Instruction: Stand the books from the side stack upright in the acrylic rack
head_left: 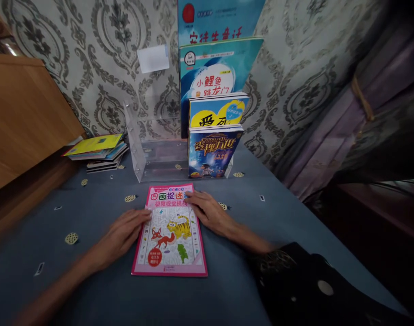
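A pink children's book (170,235) with a tiger and a fox on its cover lies flat on the blue tablecloth (91,290). My left hand (120,236) rests at the book's left edge, fingers stretched out flat and touching it. My right hand (209,210) lies on the book's upper right corner, fingers extended over the title. Neither hand lifts the book. Just behind it stands a clear acrylic rack (152,154) with several books upright in tiers on its right side, the front one dark blue (211,151).
A small stack of books (97,151) lies at the back left beside a wooden cabinet (20,117). Patterned wallpaper rises behind the rack. A curtain (356,104) hangs at the right, past the table's edge. The rack's left half holds no books.
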`<state>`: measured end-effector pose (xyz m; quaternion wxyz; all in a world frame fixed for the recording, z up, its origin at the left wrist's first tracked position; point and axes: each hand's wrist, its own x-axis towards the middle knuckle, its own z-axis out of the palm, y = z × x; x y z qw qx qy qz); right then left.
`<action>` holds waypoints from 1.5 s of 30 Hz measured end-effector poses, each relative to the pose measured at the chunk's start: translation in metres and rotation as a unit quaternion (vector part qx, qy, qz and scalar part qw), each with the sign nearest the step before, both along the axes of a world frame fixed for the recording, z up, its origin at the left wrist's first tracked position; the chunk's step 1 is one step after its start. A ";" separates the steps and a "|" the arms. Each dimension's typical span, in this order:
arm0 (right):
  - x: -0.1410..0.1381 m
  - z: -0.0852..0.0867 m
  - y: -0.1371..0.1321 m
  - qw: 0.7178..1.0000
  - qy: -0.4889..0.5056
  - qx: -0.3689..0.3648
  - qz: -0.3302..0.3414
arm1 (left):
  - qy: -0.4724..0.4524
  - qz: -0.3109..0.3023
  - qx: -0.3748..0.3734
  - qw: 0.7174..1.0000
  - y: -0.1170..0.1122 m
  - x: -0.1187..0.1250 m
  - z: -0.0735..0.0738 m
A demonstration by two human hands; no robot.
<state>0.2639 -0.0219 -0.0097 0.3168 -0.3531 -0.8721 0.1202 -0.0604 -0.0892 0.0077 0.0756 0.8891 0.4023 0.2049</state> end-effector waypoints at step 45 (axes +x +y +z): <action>-0.002 0.014 -0.041 0.997 -0.073 -0.008 -0.039 | 0.018 -0.101 0.013 0.995 0.111 0.114 -0.006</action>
